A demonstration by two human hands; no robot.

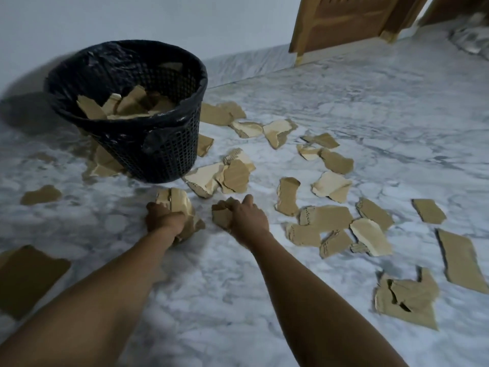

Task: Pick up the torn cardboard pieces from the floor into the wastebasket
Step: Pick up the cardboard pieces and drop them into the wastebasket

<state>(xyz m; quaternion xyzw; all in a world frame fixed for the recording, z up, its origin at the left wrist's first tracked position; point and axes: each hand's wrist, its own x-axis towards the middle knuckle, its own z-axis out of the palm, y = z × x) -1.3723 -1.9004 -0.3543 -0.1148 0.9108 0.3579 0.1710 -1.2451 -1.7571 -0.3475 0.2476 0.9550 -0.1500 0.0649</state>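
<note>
Two fistfuls: left hand (164, 219), right hand (247, 217) grip scraps (181, 201); wastebasket (161, 152) upright.

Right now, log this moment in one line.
left hand: grips cardboard bundle | right hand: grips piece | wastebasket: partly filled | floor: many loose pieces

Dim, cool light leaves the wastebasket (164, 147) a soft shadow at left, wide-angle edges bowed and slightly blurred.
</note>
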